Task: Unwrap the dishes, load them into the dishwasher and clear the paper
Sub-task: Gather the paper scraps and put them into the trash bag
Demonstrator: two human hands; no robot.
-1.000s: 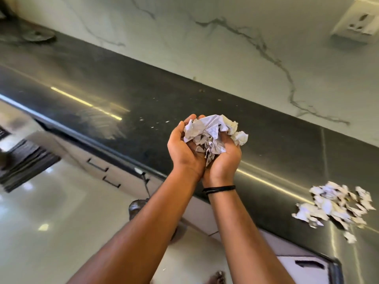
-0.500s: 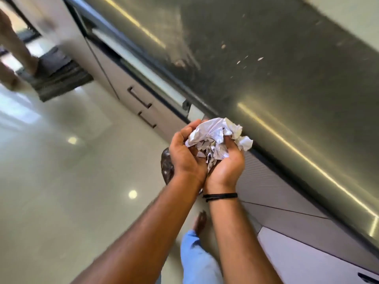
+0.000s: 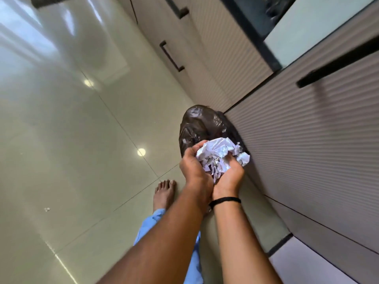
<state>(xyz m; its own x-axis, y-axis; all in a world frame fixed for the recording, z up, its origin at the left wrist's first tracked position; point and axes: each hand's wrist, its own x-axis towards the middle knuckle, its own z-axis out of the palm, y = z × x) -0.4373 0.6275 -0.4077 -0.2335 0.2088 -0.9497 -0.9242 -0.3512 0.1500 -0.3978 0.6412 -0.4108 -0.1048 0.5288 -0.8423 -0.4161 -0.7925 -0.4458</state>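
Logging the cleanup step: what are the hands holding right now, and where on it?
A wad of crumpled white paper, cupped from below and at the sides by the left hand and the right hand together, above the black bin bag.

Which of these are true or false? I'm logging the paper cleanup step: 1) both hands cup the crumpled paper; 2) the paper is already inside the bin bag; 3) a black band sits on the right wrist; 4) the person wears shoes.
1) True: the left hand and right hand cup the crumpled paper together.
2) False: it is in the hands, above the dark bin bag on the floor.
3) True: the black band circles the right wrist.
4) False: the visible foot is bare.
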